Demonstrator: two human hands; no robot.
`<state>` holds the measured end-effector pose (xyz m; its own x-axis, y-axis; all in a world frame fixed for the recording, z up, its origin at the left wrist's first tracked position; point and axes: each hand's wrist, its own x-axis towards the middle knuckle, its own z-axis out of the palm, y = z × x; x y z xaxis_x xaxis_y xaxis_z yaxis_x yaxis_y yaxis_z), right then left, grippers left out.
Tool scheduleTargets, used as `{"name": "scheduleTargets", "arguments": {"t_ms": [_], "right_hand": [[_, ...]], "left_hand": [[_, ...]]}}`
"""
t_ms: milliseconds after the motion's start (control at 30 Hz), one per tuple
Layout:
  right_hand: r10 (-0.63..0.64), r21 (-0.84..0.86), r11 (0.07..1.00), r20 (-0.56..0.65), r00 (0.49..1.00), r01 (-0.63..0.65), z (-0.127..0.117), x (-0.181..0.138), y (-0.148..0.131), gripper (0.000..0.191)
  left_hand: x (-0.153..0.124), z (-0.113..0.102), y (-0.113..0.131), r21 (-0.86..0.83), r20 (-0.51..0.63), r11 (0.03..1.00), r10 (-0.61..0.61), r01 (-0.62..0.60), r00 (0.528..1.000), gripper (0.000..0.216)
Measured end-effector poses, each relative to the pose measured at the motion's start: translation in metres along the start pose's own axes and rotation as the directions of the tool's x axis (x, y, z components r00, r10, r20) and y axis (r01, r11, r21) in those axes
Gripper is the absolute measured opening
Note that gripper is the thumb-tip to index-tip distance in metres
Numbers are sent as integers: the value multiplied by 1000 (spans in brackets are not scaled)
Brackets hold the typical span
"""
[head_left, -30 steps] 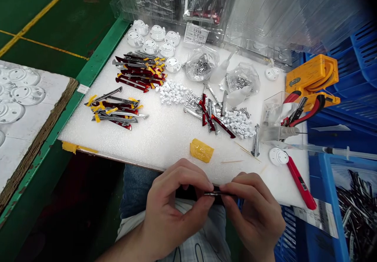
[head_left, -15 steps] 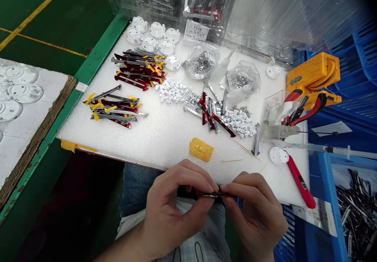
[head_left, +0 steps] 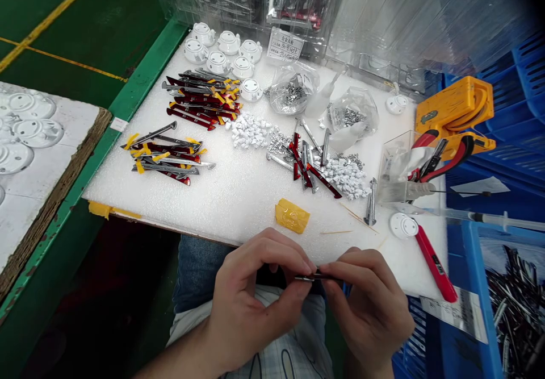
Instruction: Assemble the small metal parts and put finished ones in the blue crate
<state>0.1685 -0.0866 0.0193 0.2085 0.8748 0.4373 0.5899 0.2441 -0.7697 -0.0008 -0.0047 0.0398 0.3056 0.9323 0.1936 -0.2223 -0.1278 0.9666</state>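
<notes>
A thin dark strip-like part (head_left: 317, 277) is pinched between both hands just off the front edge of the foam-covered table. My left hand (head_left: 259, 294) grips its left end between thumb and fingertips. At its right end, my right hand (head_left: 368, 302) has its thumb and forefinger closed on it. Fingers cover most of the part, so its full shape is hidden. Beyond the hands lie a folded yellow tape piece (head_left: 292, 216) and a thin wooden stick (head_left: 336, 232). Farther up is a mixed heap of red and silver strip parts (head_left: 313, 166).
Taped strip parts (head_left: 166, 154) and white round pieces (head_left: 218, 62) lie at the left and back. Small white parts (head_left: 347, 177), bags of metal bits (head_left: 293, 89), a clear box with pliers (head_left: 398, 169), a yellow tape dispenser (head_left: 451, 112), a red knife (head_left: 436, 265) and a blue bin (head_left: 472, 254) stand right.
Both hands stay almost in place, still pinching the thin part, which has tilted very slightly. The whole view has shifted a little.
</notes>
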Motion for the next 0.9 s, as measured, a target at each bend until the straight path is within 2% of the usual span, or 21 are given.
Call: {"name": "scheduleTargets", "arguments": {"t_ms": [233,333,433,567,733,900], "right_hand": [[-31,-23,999,19,999,32,4,-3,2,23],[-9,9,1000,62,998,8,5,-3,0,15],[37,75,996,15,999,-38,4,-2,-3,11],[35,94,995,-66,997,-29,4,1,-7,14],[-25,109,993,-63,998,32,7,8,-11,21],[-26,89,996,-56,998,31,7,10,-13,23]], "left_hand": [[2,3,-1,-96,6,987,-131,131,991,21],[1,1,-4,-106,11,985,-135,136,991,21],[0,0,-7,-94,31,985,-143,145,989,20],[0,0,-7,-101,48,977,-181,185,982,14],[-1,1,-5,-98,57,982,-159,164,986,15],[-2,0,-5,-82,61,983,-158,163,986,13]]}}
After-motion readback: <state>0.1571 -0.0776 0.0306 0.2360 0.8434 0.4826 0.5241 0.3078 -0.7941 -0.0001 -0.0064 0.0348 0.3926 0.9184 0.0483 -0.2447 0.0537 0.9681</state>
